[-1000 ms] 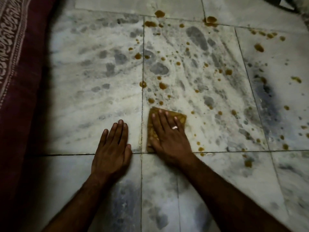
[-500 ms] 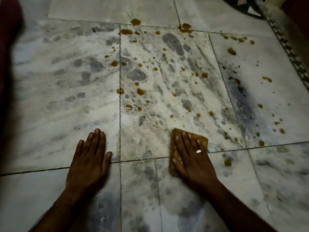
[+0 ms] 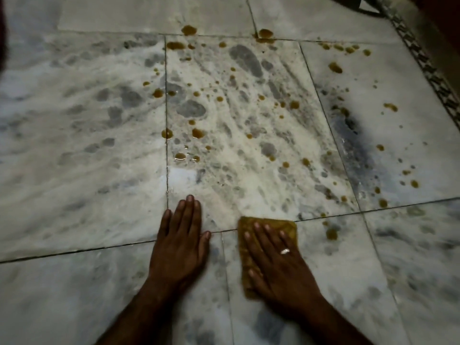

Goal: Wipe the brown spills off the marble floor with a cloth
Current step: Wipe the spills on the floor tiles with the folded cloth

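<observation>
A folded brown cloth [image 3: 286, 224] lies flat on the white and grey marble floor [image 3: 82, 150] at the lower middle. My right hand [image 3: 276, 262], wearing a ring, presses down on it with fingers spread. My left hand [image 3: 179, 241] rests flat on the bare floor just left of the cloth, holding nothing. Brown spills [image 3: 198, 132] dot the tiles beyond both hands, with several drops further right [image 3: 331, 234] and at the back [image 3: 265, 33]. A wiped wet patch [image 3: 181, 175] shines just ahead of my left hand.
A patterned dark border strip [image 3: 428, 68] runs along the floor's far right edge. A dark red edge [image 3: 2, 41] shows at the far left. Grout lines cross the tiles.
My right hand has slid the cloth rightwards and back towards me across the tile. My left hand has shifted right, closer to the cloth. The view has panned right.
</observation>
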Tool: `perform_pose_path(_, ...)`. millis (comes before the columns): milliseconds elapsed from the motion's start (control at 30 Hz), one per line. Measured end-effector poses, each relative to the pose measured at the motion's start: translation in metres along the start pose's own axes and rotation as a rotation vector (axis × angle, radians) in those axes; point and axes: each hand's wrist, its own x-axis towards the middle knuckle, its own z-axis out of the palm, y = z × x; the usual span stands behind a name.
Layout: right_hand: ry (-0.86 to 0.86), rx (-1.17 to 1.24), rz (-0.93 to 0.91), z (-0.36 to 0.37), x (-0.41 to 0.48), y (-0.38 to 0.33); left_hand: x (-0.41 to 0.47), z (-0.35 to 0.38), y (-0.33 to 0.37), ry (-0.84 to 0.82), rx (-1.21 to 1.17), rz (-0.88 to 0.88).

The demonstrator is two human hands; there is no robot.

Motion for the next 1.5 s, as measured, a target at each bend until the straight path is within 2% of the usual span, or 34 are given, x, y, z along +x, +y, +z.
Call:
perform_pose_path(100,-0.046,0.010,0.141,-0.003,-0.010,0.048,0.003,0.000,0.002,-0.008,0.003,-0.013)
perform_pose_path(200,-0.062,0.026,0.242,-0.008,0.029,0.074,0.017,0.004,0.016,-0.022,-0.019,0.027)
perform_pose_path(300,-0.068,0.035,0.274,-0.007,0.080,0.064,0.033,0.005,0.022,-0.025,-0.002,0.101)
perform_pose_path(400,-0.031,0.027,0.201,-0.001,0.105,0.029,0.037,0.004,0.022,-0.019,0.003,0.112)
perform_pose_path(533,0.004,0.031,0.048,-0.001,0.047,-0.007,0.035,0.002,0.022,0.003,-0.002,0.110)
perform_pose_path(600,-0.021,0.010,0.013,-0.001,-0.002,0.002,0.036,0.001,0.021,0.010,-0.001,0.108)
perform_pose_path(667,-0.039,0.005,0.083,0.001,-0.046,0.030,0.035,0.001,0.022,0.005,-0.009,0.103)
perform_pose_path(733,-0.086,0.035,0.247,-0.002,-0.069,0.066,0.035,0.001,0.023,-0.004,-0.017,0.096)
perform_pose_path(800,-0.108,0.048,0.360,-0.006,-0.068,0.099,0.035,0.003,0.025,-0.004,-0.015,0.082)
perform_pose_path(933,-0.020,0.039,0.487,-0.010,-0.005,0.135,0.035,0.008,0.032,0.005,-0.005,0.042)
perform_pose_path(1000,-0.025,0.048,0.487,-0.009,0.032,0.129,0.035,0.009,0.035,0.009,-0.012,0.042)
perform_pose_path(1100,-0.013,0.046,0.373,-0.006,0.058,0.094,0.037,0.009,0.035,0.019,-0.013,0.045)
perform_pose_path(1233,-0.003,0.036,0.179,-0.003,0.021,0.051,0.038,0.011,0.037,0.020,-0.023,0.054)
perform_pose_path(1300,-0.006,0.035,0.157,-0.003,-0.013,0.051,0.038,0.011,0.038,0.020,-0.033,0.066)
perform_pose_path(1400,-0.012,0.048,0.293,-0.004,-0.046,0.079,0.039,0.010,0.040,0.036,-0.044,0.096)
perform_pose_path(1500,-0.070,0.066,0.419,-0.005,-0.041,0.114,0.053,0.015,0.064,0.053,-0.068,0.196)
